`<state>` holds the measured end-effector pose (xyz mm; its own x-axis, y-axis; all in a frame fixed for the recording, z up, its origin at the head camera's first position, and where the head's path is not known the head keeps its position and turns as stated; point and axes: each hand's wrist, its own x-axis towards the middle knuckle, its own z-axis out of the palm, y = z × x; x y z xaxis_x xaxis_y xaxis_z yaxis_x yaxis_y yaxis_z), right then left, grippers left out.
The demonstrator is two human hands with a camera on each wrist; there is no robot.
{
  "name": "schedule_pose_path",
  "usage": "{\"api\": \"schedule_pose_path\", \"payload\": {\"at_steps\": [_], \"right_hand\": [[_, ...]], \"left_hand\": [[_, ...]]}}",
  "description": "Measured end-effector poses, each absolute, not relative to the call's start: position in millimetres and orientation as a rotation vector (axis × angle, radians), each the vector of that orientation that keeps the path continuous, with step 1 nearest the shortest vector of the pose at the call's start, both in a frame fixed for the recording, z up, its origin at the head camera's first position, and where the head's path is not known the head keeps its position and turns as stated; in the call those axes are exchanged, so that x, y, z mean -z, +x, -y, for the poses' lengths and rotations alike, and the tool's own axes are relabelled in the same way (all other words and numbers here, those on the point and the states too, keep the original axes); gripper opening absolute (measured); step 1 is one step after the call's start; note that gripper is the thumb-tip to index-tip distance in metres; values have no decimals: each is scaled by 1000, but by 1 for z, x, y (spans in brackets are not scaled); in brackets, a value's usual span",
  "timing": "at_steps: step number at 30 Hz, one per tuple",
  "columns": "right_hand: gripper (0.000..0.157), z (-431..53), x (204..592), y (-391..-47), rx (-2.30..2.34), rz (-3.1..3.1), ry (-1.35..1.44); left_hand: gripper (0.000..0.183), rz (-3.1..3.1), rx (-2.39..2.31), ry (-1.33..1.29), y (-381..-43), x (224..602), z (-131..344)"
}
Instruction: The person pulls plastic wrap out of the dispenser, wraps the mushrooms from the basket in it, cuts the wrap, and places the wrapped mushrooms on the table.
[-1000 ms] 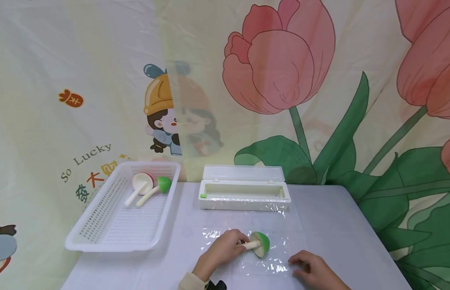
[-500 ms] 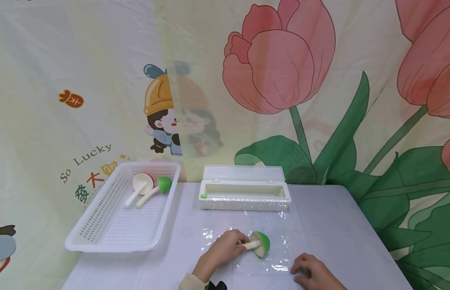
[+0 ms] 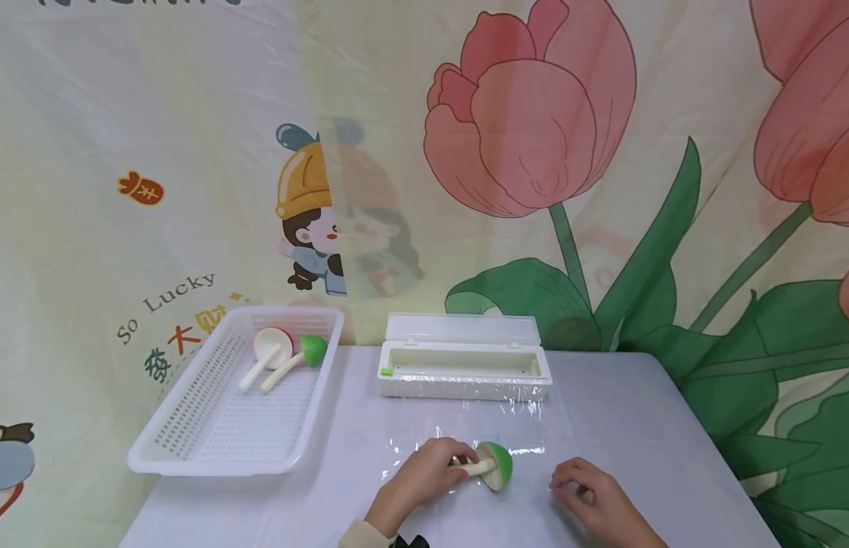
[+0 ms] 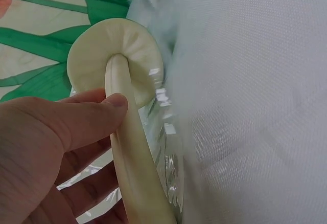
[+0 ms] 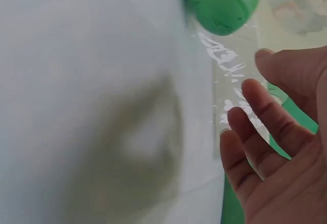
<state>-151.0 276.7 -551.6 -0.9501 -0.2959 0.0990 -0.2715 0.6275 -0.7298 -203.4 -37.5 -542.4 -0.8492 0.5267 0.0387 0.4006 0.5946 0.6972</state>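
A toy mushroom (image 3: 496, 466) with a green cap and pale stem lies tilted over the clear cling film (image 3: 459, 422) at the table's front. My left hand (image 3: 431, 473) holds its stem between thumb and fingers; the left wrist view shows the thumb (image 4: 97, 114) along the stem, just below the cap. Right of the mushroom, my right hand (image 3: 596, 495) has thumb and fingertips together at the film's near corner, raised a little off the table. In the right wrist view the green cap (image 5: 222, 6) shows beyond the fingers.
Behind the film stands a long white cling film dispenser (image 3: 465, 388), lid up, with a green slider (image 3: 386, 372). A white perforated basket (image 3: 219, 461) at left holds a red-capped toy mushroom (image 3: 274, 350) and a green-capped one (image 3: 313, 350). A printed cloth backdrop (image 3: 212, 114) hangs behind.
My right hand has risen slightly, and the bright reflections at the film's near edge have shifted as that edge lifts. The left hand keeps its hold on the mushroom. The head view tilts slightly.
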Motion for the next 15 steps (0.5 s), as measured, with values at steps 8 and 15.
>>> {"api": "schedule_pose_path", "payload": {"at_steps": [8,15], "right_hand": [[8,-255,535,-172,1321,-2901,-252],[4,-239,542,-190,1401,-2947,-309]], "left_hand": [[21,-2622,-1103,742,-203,543,35],[20,-2606,-1124,754,-202,541,34]]}}
